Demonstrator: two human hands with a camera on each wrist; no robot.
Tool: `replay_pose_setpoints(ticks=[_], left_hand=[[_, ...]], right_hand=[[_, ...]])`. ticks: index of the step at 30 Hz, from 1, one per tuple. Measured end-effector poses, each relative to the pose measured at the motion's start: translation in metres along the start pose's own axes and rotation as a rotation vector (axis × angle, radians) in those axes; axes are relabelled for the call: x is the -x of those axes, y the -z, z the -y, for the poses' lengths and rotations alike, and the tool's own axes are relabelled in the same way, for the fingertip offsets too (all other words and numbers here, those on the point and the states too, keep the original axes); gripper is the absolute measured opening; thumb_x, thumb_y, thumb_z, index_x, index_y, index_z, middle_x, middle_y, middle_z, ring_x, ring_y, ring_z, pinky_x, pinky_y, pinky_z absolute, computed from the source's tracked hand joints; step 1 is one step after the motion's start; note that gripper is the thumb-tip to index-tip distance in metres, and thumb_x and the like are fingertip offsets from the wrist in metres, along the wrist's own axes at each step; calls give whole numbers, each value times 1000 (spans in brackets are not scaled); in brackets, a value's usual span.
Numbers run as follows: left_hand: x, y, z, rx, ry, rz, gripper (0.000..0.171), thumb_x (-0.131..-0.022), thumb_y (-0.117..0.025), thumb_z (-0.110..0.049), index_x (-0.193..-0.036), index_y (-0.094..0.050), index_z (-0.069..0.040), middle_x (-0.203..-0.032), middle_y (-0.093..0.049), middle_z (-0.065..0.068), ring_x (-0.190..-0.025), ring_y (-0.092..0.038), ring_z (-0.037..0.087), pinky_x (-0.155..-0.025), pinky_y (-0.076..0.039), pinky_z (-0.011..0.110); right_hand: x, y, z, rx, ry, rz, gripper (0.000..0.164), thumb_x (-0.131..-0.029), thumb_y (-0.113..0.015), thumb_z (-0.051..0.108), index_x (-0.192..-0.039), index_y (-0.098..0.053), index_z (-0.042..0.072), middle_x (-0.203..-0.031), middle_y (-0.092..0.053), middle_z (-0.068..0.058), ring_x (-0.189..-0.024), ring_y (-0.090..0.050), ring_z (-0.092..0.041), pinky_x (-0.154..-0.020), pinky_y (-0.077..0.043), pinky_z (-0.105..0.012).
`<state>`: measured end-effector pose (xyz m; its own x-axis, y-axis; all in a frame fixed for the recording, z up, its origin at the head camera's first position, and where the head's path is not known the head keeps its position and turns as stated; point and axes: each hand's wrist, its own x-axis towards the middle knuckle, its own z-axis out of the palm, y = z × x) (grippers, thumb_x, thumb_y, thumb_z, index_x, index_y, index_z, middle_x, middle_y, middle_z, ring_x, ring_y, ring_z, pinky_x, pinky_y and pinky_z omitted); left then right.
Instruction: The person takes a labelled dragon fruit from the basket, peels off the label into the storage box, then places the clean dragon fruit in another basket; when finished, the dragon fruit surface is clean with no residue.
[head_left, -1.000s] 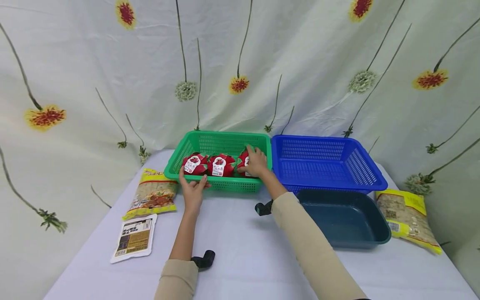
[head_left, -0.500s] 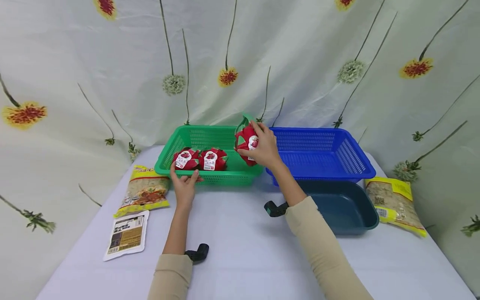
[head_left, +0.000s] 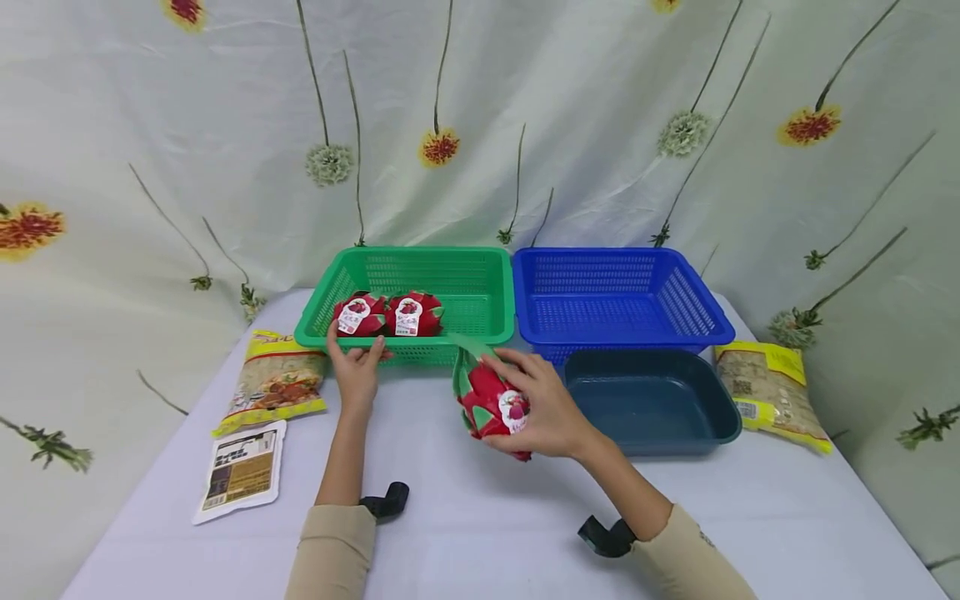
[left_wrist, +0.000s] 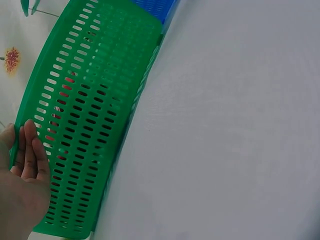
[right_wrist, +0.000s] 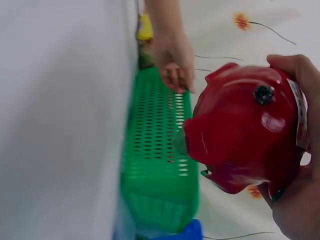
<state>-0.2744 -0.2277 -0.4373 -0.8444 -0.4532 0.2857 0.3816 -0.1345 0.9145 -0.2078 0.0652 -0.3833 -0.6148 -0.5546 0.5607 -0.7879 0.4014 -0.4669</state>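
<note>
Dragon fruit (head_left: 483,392) aslant, leaves (head_left: 462,379) toward green basket (head_left: 474,292)

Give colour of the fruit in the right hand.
The fruit is red with green scales; clearest in head view.

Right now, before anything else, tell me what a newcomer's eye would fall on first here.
Probably the glossy red dragon fruit with a white label, held in the right hand over the white table. Next, the bright green basket behind it, two more dragon fruits at its near left. Then the vivid blue basket to its right.
</note>
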Motion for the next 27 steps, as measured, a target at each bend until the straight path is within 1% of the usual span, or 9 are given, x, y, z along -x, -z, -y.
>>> replay_pose_setpoints(ticks=[2,5,9,13,16,20,23,26,27], left_hand=[[1,0,-3,1,-2,6,80,-87,-61,-4,-147,-7,-12,-72,-57,9,-58,-62,14,-65,-53,22],[3,-2,-9,3,-13,13,80,-88,-59,-2,-146,-6,-10,-71,-57,8,-58,-62,14,-65,-53,23],[6,-3,-13,-2,-14,11,79,-88,-59,-2,-146,-7,-9,-71,-57,9,-58,-62,14,-66,-53,23],[8,-3,-12,-15,-9,22,79,-88,-60,-3,-147,-7,-10,-75,-56,12,-60,-62,15,-67,-53,25],[8,-4,-9,-21,-9,33,80,-88,-59,-4,-147,-6,-11,-77,-56,14,-60,-62,16,-68,-53,26],[2,-1,-1,-17,-8,27,81,-88,-61,-7,-147,-7,-14,-76,-58,9,-61,-62,15,-67,-53,26],[-2,1,4,-22,-16,15,81,-87,-62,-10,-147,-7,-17,-74,-59,5,-61,-62,13,-66,-53,24],[-2,1,5,-31,-21,-3,81,-87,-62,-10,-147,-8,-18,-75,-58,8,-60,-62,13,-66,-53,23],[-2,1,6,-36,-21,-6,81,-88,-62,-10,-147,-8,-18,-77,-58,9,-60,-62,13,-66,-53,23]], right_hand=[[9,-8,-2,-2,-9,58,90,-60,-83,35,-139,-43,16,-137,-40,-5,-120,-36,-21,-82,-47,-39],[16,-18,-7,3,-39,127,89,-61,-82,37,-139,-43,19,-137,-40,-3,-121,-36,-20,-84,-46,-39],[18,-30,-13,-5,-97,190,87,-62,-81,40,-139,-43,23,-137,-40,-3,-122,-35,-19,-88,-43,-41],[19,-38,-19,-18,-138,237,85,-62,-81,42,-137,-45,24,-136,-41,-4,-122,-35,-19,-90,-42,-41],[20,-39,-23,-53,-167,256,84,-62,-81,43,-136,-46,26,-137,-40,-2,-122,-36,-18,-89,-43,-41],[19,-36,-25,-88,-195,290,84,-64,-80,44,-138,-43,30,-141,-37,2,-124,-33,-18,-87,-44,-39],[18,-34,-26,-62,-184,311,88,-65,-78,48,-141,-37,31,-143,-34,5,-123,-32,-17,-87,-43,-39],[18,-33,-27,-34,-181,327,95,-64,-77,52,-144,-30,31,-144,-32,6,-121,-32,-15,-86,-44,-39],[18,-33,-27,-36,-187,331,98,-64,-77,52,-145,-28,30,-145,-30,6,-122,-31,-16,-88,-43,-39]])
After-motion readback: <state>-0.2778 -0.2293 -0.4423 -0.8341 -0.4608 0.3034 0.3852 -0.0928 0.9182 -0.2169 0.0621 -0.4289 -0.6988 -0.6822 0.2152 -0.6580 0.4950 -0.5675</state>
